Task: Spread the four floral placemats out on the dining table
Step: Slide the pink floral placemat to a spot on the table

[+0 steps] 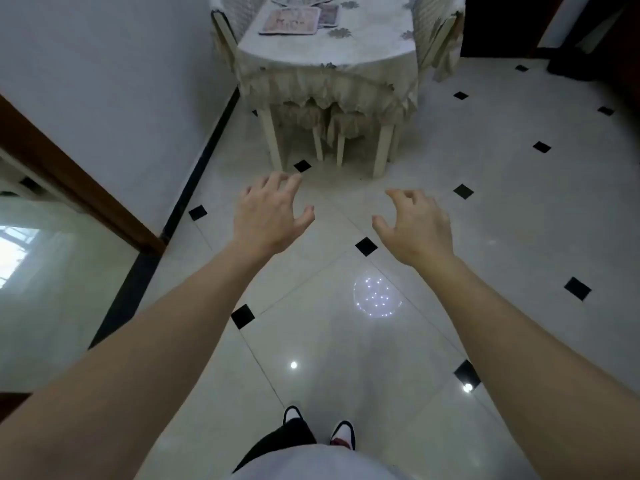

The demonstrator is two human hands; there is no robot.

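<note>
Placemats [298, 15] lie at the top centre of the frame on the table [363, 46], well apart from both hands. The nearest one is a pinkish rectangle with rounded corners and a pale printed pattern; its long axis runs roughly left to right across the frame, tilted a little so the left end sits lower. Behind and to its right another mat pokes out from under it, partly covered, and more mat edges show at the very top border, cut off by the frame, so their number and direction cannot be told. The print is too blurred to read in detail.

A pale tablecloth [329, 84] with grey flower motifs and a ruffled fringe covers the table and hangs down over its near end, with cream legs showing beneath. Chairs draped in the same light cloth stand at the table's left and right sides.

Both bare forearms reach forward from the lower corners over a glossy white tiled floor [519, 220] with small black diamond insets. The left hand [270, 216] hangs in mid-frame, left of centre, palm down, fingers spread and slightly curled, holding nothing. The right hand [415, 226] is just right of centre at the same height, likewise empty with fingers loosely curled and apart. Shoes [341, 433] show at the bottom centre.
</note>
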